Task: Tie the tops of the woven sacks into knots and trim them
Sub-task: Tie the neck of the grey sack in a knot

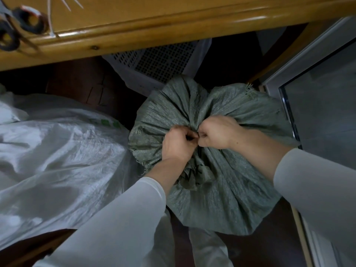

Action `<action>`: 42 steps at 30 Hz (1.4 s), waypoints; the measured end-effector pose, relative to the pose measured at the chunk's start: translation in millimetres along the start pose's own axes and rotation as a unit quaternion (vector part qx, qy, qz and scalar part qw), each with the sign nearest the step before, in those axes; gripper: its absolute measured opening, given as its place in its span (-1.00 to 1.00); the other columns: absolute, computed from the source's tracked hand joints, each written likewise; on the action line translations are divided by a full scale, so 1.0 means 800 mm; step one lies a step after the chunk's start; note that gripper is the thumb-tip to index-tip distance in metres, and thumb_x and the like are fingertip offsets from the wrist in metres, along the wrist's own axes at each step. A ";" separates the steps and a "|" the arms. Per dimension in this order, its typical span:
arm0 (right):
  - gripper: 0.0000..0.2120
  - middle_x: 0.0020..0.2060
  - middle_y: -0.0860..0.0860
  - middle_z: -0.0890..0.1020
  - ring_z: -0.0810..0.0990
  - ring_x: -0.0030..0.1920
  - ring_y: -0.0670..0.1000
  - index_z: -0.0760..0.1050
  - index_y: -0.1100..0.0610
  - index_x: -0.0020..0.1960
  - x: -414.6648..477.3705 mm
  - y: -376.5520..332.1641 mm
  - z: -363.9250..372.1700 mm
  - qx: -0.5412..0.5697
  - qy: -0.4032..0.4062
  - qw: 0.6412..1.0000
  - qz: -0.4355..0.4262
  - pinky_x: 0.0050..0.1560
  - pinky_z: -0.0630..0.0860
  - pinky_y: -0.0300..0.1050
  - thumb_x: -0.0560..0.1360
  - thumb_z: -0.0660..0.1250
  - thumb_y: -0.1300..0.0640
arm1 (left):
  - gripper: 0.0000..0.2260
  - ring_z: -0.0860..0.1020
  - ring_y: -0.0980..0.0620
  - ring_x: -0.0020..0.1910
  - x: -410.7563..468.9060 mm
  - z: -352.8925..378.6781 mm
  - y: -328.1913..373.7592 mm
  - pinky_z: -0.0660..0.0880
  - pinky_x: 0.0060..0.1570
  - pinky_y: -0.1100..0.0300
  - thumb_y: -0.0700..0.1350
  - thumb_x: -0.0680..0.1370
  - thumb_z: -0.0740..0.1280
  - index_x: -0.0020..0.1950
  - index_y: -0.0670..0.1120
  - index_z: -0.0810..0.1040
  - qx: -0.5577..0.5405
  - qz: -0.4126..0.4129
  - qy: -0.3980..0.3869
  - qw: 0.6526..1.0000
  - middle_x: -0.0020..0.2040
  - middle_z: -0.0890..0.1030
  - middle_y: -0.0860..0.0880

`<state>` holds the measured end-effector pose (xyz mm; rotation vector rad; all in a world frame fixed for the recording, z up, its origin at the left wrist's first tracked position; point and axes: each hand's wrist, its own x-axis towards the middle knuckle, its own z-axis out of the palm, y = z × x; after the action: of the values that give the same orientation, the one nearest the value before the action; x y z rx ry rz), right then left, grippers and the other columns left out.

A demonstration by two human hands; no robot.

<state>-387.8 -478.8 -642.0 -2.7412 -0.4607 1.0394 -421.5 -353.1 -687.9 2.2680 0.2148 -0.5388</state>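
Observation:
A full green woven sack (217, 197) stands on the floor in the middle of the head view, its top gathered into a bunched neck with crumpled cloth spilling toward me. My left hand (177, 143) and my right hand (217, 132) meet knuckle to knuckle at that gathered neck, fingers curled and pinching something small there; what they pinch is hidden between the fingertips. A white woven sack (57, 147) lies slumped to the left. Black-handled scissors (19, 27) rest on the wooden table at top left, beside white cable ties (50, 16).
The wooden table's edge (154, 33) runs across the top. Under it sits a white perforated plastic basket (159, 62). A glass-fronted cabinet with a metal frame (317, 93) stands close on the right. Dark floor shows around the green sack.

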 end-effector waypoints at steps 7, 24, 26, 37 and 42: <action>-0.84 -0.26 0.04 0.54 0.54 -0.15 0.11 0.46 0.07 -0.26 0.000 0.003 0.001 0.056 0.008 0.998 0.002 -0.16 0.49 -0.07 0.46 0.31 0.03 | -0.91 0.59 -0.02 0.06 -0.007 -0.007 0.004 0.41 0.03 0.34 -0.22 0.43 0.45 -0.08 -0.16 0.70 -0.051 0.000 0.018 0.999 0.03 0.66 -0.07; -0.71 -0.32 0.06 0.51 0.48 -0.23 0.09 0.34 0.03 -0.43 -0.005 0.004 0.010 0.075 0.002 0.997 0.019 -0.24 0.41 -0.11 0.43 0.31 0.08 | -0.92 0.63 0.00 -0.04 -0.004 -0.006 0.019 0.55 0.04 0.20 -0.15 0.38 0.47 -0.15 -0.08 0.70 -0.053 -0.103 0.005 0.993 -0.10 0.71 -0.06; -0.70 -0.34 0.06 0.50 0.50 -0.23 0.12 0.33 0.04 -0.45 -0.006 0.004 0.012 0.079 0.000 0.997 0.024 -0.25 0.43 -0.09 0.42 0.31 0.09 | -0.94 0.63 -0.02 -0.04 -0.003 -0.006 0.018 0.55 0.04 0.17 -0.16 0.38 0.47 -0.17 -0.09 0.70 -0.053 -0.105 0.006 0.993 -0.11 0.70 -0.07; -0.90 -0.25 0.04 0.59 0.57 -0.14 0.08 0.56 0.08 -0.21 -0.013 0.006 0.021 0.143 -0.019 0.988 0.046 -0.13 0.49 -0.10 0.45 0.31 0.11 | -0.85 0.55 -0.07 0.07 -0.009 0.004 0.004 0.38 0.05 0.36 -0.26 0.44 0.41 -0.03 -0.13 0.70 -0.001 0.011 -0.023 1.000 0.07 0.59 -0.13; -0.86 -0.26 0.00 0.68 0.60 -0.18 0.01 0.61 0.09 -0.22 -0.015 0.010 0.004 0.168 -0.020 0.982 0.080 -0.04 0.57 -0.06 0.46 0.30 0.12 | -0.82 0.49 -0.01 0.18 -0.010 -0.003 0.001 0.46 0.07 0.21 -0.10 0.44 0.44 0.03 -0.04 0.69 0.074 0.085 -0.021 0.993 0.16 0.54 -0.04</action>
<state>-396.8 -489.9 -639.2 -2.4906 -0.0586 1.0953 -427.9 -351.8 -682.4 2.3877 -0.0420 -0.5274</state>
